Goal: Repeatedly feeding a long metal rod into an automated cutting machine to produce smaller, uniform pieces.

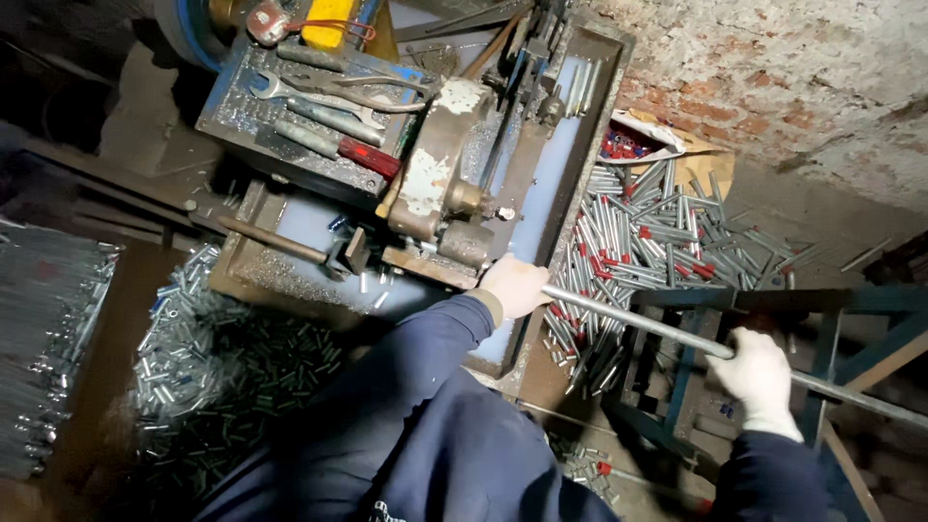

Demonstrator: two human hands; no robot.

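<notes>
A long grey metal tube [638,321] runs from the lower right toward an old cutting machine [440,179] at the centre. My left hand [514,285], in a pale glove, is closed around the tube's end right at the machine's tray edge. Further back along the same tube, above a blue metal stand [822,304], my right hand [759,377], also gloved, grips it. Both arms wear dark blue sleeves.
Cut tube pieces, some with red ends, lie heaped on the floor [657,232] by the brick wall [773,77]. Several short shiny pieces fill a pile [222,358] at lower left. Wrenches and a red-handled tool [338,145] rest on the machine's top plate. Long rods [43,338] lie bundled at far left.
</notes>
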